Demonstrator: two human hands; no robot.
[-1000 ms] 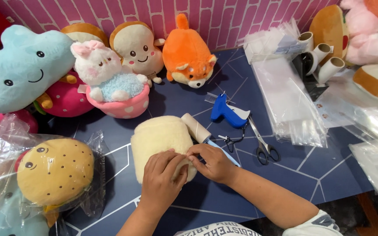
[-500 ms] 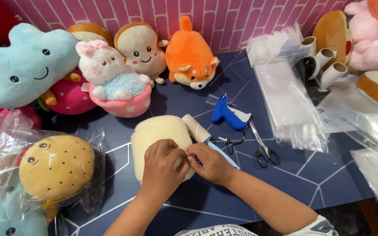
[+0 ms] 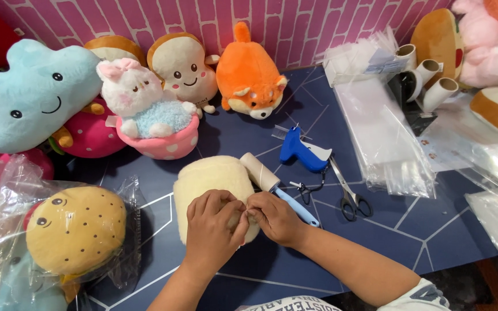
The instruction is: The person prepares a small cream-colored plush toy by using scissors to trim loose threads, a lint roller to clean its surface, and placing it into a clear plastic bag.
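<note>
A dark blue tabletop with pale line patterns carries a cream plush at centre, a lint roller, blue tagging gun and scissors right of it, clear bags upper right, plush toys along the top.

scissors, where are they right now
In the head view the scissors lie on the dark blue table, right of centre, just below the blue tagging gun and left of the stack of clear plastic bags.
</note>
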